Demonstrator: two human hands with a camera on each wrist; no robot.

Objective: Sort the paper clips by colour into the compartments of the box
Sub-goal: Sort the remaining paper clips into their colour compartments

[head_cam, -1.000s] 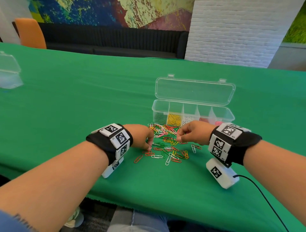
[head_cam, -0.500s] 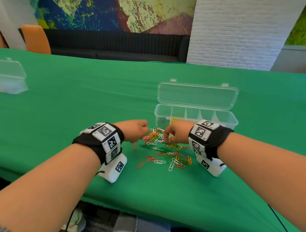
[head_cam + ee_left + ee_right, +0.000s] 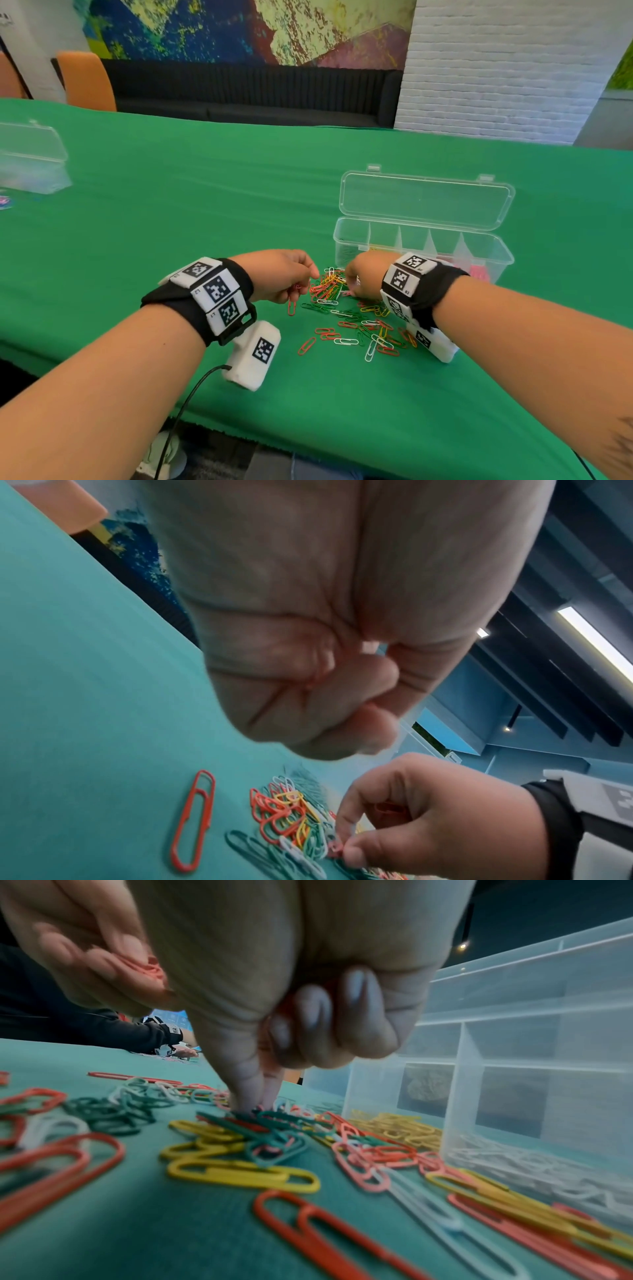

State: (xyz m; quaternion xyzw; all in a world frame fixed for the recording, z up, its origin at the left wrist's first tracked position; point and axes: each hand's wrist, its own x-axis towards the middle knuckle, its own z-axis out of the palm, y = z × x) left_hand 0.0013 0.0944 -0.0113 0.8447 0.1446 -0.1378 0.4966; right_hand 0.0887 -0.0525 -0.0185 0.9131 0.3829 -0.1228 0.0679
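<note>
A green cloth table [image 3: 171,205] fills the view, a white brick wall behind. My left hand [image 3: 281,274] is curled round red clips, fingers clenched on them. My right hand [image 3: 363,277] has moved from the pile's right side to its far edge; thumb and finger pinch down into the pile [image 3: 346,315], other fingers curled over what look like red clips. One red clip [image 3: 291,307] lies apart, just under the left hand. The open box [image 3: 493,253] stands just behind, yellow and white already sorted. I judge both hands are gathering reds.
</note>
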